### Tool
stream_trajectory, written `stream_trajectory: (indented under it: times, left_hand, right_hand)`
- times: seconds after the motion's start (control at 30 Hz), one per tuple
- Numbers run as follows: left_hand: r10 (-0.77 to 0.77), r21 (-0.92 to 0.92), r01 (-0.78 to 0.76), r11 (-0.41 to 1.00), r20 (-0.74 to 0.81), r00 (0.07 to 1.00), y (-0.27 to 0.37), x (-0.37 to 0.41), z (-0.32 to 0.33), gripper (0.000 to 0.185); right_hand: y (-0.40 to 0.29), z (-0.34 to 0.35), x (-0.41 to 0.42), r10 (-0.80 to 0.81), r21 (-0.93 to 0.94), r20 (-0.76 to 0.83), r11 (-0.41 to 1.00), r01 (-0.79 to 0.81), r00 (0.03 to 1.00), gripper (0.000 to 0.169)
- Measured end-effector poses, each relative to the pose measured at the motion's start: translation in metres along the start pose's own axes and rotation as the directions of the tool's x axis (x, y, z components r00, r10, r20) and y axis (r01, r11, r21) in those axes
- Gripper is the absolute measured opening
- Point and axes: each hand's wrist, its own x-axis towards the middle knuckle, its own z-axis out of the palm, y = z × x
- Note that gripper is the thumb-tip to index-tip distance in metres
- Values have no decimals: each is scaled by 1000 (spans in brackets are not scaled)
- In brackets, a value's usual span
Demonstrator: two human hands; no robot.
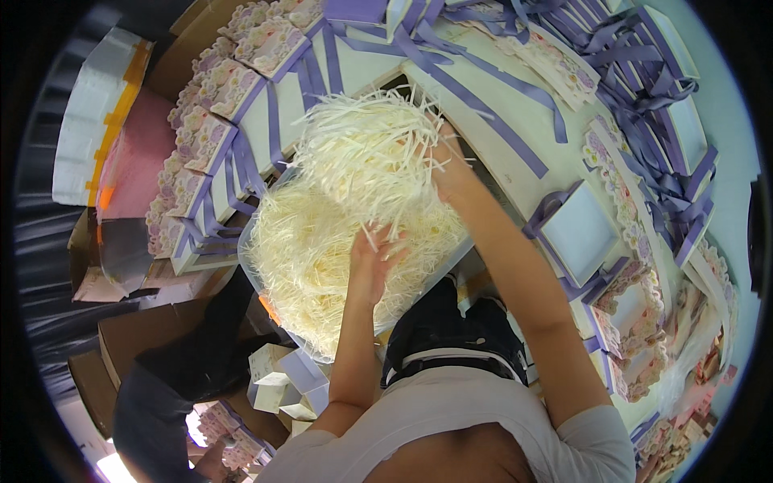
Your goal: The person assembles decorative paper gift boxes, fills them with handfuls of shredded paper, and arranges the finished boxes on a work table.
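Observation:
Before me a translucent plastic tub (244, 241) is heaped with cream shredded paper filler (302, 278). A large loose clump of shredded paper (368, 157) is up at the tub's far side. My right hand (448, 160) grips this clump at its right edge, and strands hide some of the fingers. Just below the clump is my left hand (377, 256), its fingers apart over the heap. A few strands lie across its fingertips, but I see nothing held in it.
Floral boxes with purple ribbons (205, 142) line the left. A white table (483, 151) holds ribbons, a shallow open box (580, 232) and floral cut-outs (628, 199). Small white boxes (290, 374) sit below the tub. Another person's dark sleeve (151, 398) is at lower left, near cardboard boxes (151, 332).

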Motion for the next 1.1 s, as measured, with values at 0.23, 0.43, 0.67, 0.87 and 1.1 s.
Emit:
stream_trajectory:
  times: [0.23, 0.43, 0.67, 0.87, 1.1]
  left_hand:
    - [27, -731, -115, 673, -131, 991, 16, 40, 10, 52]
    - [308, -43, -307, 951, 25, 951, -32, 53, -88, 37]
    - [298, 872, -199, 447, 64, 952, -13, 36, -92, 25]
    - [-176, 771, 86, 631, 34, 984, -15, 26, -80, 41]
    - [35, -338, -203, 919, -443, 896, 2, 41, -81, 37]
  right_hand:
    - [87, -7, -46, 224, -139, -139, 960, -243, 965, 23]
    - [65, -30, -59, 495, -857, -148, 368, -361, 856, 54]
    - [60, -36, -49, 457, -936, -159, 213, -281, 875, 41]
    - [71, -52, -43, 304, -844, -139, 461, -273, 942, 34]
    - [65, -68, -54, 315, -542, -337, 705, -457, 887, 34]
